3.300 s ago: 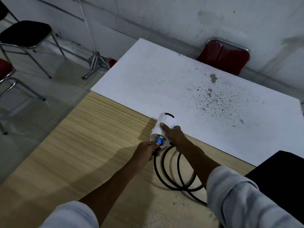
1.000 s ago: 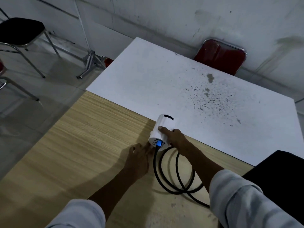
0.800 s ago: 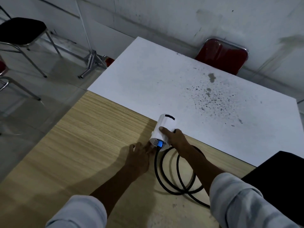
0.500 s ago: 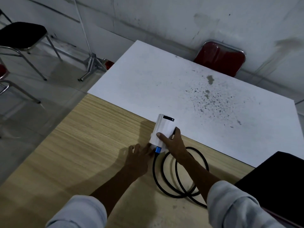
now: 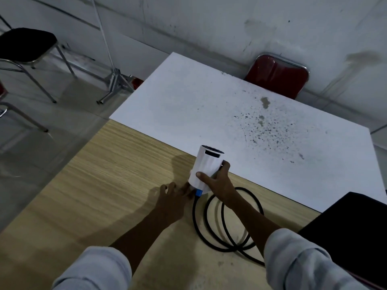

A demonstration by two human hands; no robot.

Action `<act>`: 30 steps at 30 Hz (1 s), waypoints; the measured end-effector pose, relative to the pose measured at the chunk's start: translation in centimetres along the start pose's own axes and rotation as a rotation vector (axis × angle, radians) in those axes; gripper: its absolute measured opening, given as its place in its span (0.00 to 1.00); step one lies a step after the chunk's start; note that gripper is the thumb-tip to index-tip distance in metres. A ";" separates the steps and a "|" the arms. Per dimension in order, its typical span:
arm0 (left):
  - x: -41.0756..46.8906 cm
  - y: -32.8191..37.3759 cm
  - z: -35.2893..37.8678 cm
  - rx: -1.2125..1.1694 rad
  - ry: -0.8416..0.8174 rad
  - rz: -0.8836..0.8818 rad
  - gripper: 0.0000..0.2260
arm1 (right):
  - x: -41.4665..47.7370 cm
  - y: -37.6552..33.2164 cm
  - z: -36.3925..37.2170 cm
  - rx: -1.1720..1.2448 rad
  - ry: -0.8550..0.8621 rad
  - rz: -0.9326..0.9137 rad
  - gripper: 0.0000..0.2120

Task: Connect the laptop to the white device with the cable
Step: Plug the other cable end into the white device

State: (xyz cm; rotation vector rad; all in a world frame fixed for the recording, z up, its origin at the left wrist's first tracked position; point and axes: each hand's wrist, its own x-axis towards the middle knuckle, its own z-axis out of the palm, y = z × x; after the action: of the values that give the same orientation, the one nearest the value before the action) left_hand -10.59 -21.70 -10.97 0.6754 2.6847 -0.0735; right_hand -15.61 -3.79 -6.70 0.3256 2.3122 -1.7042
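A white cylindrical device (image 5: 206, 166) stands tilted on the wooden table, near the seam with the white table. My right hand (image 5: 217, 181) is wrapped around its lower part. A black cable (image 5: 211, 225) lies coiled on the wood, and its blue plug (image 5: 198, 192) sits in the device's base. My left hand (image 5: 171, 197) rests flat on the table, fingers spread, just left of the plug. The dark laptop (image 5: 354, 233) lies at the right edge, partly cut off by the frame.
The wooden table (image 5: 100, 185) joins a white, speckled table (image 5: 209, 105) farther away. A red chair (image 5: 278, 76) stands behind the white table against the wall. A black chair (image 5: 25, 45) and a metal stand (image 5: 115, 82) are on the floor at left.
My left hand let go of the blue plug and dropped flat onto the table. My right hand shifted from resting on the device to gripping it and tipped it more upright.
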 end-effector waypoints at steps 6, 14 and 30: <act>1.2 -0.2 -0.4 0.061 0.069 -0.001 0.30 | 0.4 -0.2 -0.2 0.013 0.010 0.017 0.41; 4.2 -0.7 -1.2 0.023 0.131 -0.022 0.30 | 3.2 -0.8 -1.1 0.038 0.032 0.022 0.39; 5.5 -1.6 -2.9 -0.053 0.143 0.016 0.33 | 4.4 -1.9 -1.4 -0.005 0.002 0.071 0.40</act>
State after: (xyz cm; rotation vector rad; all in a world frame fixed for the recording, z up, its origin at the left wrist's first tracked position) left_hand -16.82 -20.28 -10.37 0.7103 2.8055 0.0517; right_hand -20.44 -2.90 -6.05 0.4035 2.2773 -1.6645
